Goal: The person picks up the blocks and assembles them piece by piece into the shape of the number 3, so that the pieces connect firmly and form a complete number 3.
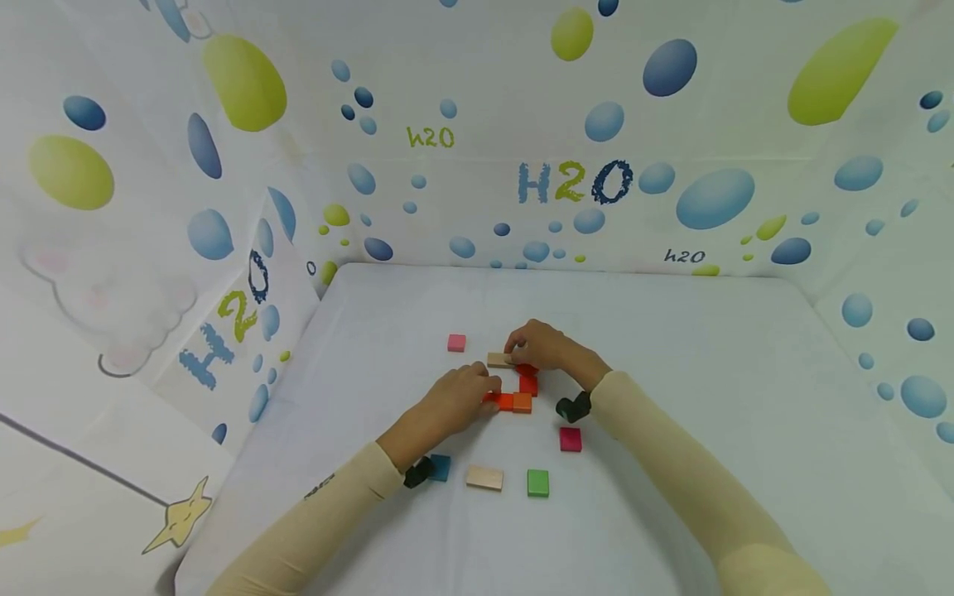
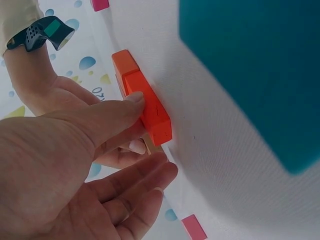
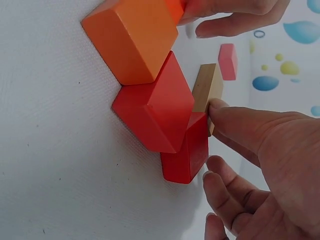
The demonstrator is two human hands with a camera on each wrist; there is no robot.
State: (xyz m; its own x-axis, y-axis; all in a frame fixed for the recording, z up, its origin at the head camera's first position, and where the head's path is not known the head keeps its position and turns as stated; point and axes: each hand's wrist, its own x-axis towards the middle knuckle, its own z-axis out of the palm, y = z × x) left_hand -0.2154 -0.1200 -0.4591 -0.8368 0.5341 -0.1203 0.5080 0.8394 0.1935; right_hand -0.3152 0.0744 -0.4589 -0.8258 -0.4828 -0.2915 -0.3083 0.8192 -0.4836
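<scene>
My left hand [image 1: 464, 393] pinches a long orange-red block [image 2: 156, 114], thumb on its near side and index finger behind it. An orange cube-like block [image 1: 522, 403] touches that block's end. Next to the orange one sits a red block [image 3: 160, 107], with a second red block [image 3: 197, 150] against its far side. My right hand [image 1: 547, 343] holds a light wooden block [image 3: 204, 86] between thumb and index finger, at the second red block. Its other fingers are bent near the red block. The wooden block's far side is hidden.
A pink block [image 1: 456, 343] lies farther back. Nearer stand a crimson block [image 1: 570, 439], a green block [image 1: 537, 483], another wooden block [image 1: 485, 478] and a blue block [image 1: 440, 468] beside the left wrist. A patterned white cloth [image 1: 477, 157] rises behind the white table [image 1: 671, 348].
</scene>
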